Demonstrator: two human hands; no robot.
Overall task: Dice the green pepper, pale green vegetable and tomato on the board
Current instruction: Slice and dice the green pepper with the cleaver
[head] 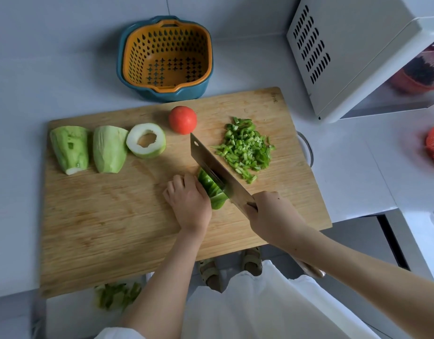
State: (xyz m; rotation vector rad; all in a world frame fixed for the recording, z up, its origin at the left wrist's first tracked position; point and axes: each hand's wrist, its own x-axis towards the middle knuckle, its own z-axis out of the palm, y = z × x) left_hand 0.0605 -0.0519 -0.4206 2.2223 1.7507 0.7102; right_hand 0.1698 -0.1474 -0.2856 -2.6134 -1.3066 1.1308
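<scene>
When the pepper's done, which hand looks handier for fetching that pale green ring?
Probably the left hand: it only steadies the green pepper, and the pale green ring lies on its side of the board. The right hand grips the cleaver.

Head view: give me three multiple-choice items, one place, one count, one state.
1. The round red tomato sits at the rectangular wooden cutting board's: A near edge; B far edge; C left end.
2. Pale green vegetable pieces on the board: A two; B three; C five.
3. The green pepper is: A whole; B partly diced; C fully diced.
B: it lies just inside the far edge.
B: two chunks and one ring.
B: a diced pile lies beside a remaining piece at the steel cleaver.
</scene>
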